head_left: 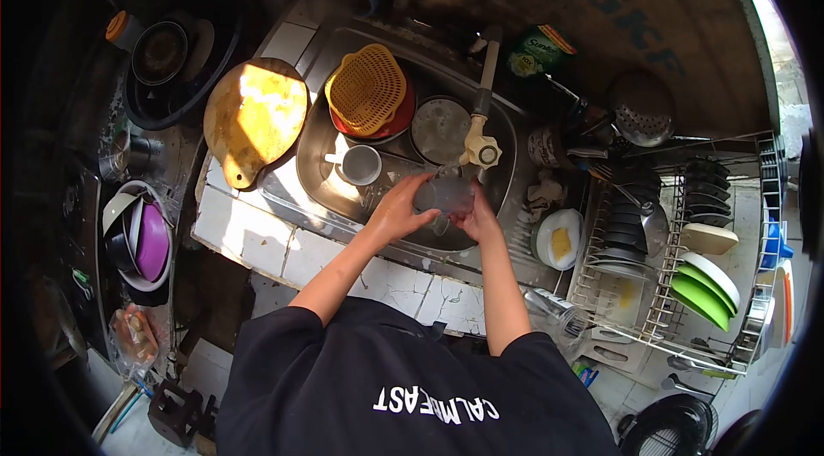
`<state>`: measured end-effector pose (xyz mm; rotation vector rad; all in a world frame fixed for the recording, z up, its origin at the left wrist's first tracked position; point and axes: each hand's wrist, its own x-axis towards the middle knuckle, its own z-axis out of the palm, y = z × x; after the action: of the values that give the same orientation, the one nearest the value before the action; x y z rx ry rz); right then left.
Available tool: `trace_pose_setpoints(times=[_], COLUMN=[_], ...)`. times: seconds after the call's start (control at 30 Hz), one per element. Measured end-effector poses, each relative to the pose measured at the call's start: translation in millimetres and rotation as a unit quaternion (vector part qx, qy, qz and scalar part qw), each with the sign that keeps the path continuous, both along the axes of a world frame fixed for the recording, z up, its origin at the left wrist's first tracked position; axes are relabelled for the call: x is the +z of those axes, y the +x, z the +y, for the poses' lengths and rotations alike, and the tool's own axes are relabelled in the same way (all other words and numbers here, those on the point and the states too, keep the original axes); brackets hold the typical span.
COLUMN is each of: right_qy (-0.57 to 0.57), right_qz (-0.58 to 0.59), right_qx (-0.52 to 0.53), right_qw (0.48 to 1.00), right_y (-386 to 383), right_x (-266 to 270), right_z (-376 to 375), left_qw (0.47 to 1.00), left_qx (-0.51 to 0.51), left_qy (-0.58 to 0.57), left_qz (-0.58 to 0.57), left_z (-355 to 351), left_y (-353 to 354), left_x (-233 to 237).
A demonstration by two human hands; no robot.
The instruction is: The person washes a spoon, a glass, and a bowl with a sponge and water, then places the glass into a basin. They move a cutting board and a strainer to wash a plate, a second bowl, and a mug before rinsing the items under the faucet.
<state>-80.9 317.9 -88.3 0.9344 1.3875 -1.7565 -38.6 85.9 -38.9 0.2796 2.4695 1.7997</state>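
Note:
Over the right part of the metal sink, a translucent cup is held between both hands, just below the beige tap. My left hand wraps its left side, with the thumb across the near side. On its right side are the fingers of my right hand. A white mug stands in the sink to the left. Behind it a yellow basket rests on a red one, beside a round pot with cloudy content.
A round wooden board leans at the sink's left edge. To the right are a bowl with a yellow sponge and a wire dish rack of plates and bowls. A green soap pouch stands behind the tap.

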Motion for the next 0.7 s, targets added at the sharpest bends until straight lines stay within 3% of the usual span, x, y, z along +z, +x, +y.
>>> trace_pose_setpoints(times=[0.2,0.27,0.3,0.37,0.4,0.47,0.57,0.7], right_qy=[0.019,-0.069,-0.07,0.051,0.05,0.173,0.222,0.222], right_qz=[0.055,0.093,0.091,0.221,0.221,0.373,0.397,0.368], right_qx=[-0.001,0.06,0.06,0.141,0.142,0.255,0.326,0.316], right_qw=[0.998,0.991,0.992,0.964,0.964,0.875,0.829,0.846], right_y=[-11.0,-18.0,-18.0,-17.4,-23.8,-41.8,-51.9,-66.0], right_x=[30.5,42.5,52.8,67.2,63.8,64.7,80.8,89.3], right_z=[-0.7,-0.2,-6.8,-20.5,-21.3,-26.8,-32.9,-31.7], left_qw=[0.997,0.992,0.995,0.994,0.993,0.991,0.988,0.985], left_qx=[0.028,0.045,0.056,0.067,0.073,0.083,0.103,0.12], left_qy=[0.027,0.052,-0.002,-0.056,-0.036,-0.015,-0.044,-0.028], left_qz=[-0.071,-0.104,-0.086,-0.069,-0.089,-0.107,-0.103,-0.118], left_z=[-4.7,-7.2,-6.5,-4.4,-1.9,4.1,7.5,3.1], left_y=[-6.6,-5.9,-5.6,-3.3,-4.7,-7.0,-4.5,-2.4], left_x=[-8.5,-18.3,-33.2,-49.0,-49.9,-52.5,-54.0,-59.8])
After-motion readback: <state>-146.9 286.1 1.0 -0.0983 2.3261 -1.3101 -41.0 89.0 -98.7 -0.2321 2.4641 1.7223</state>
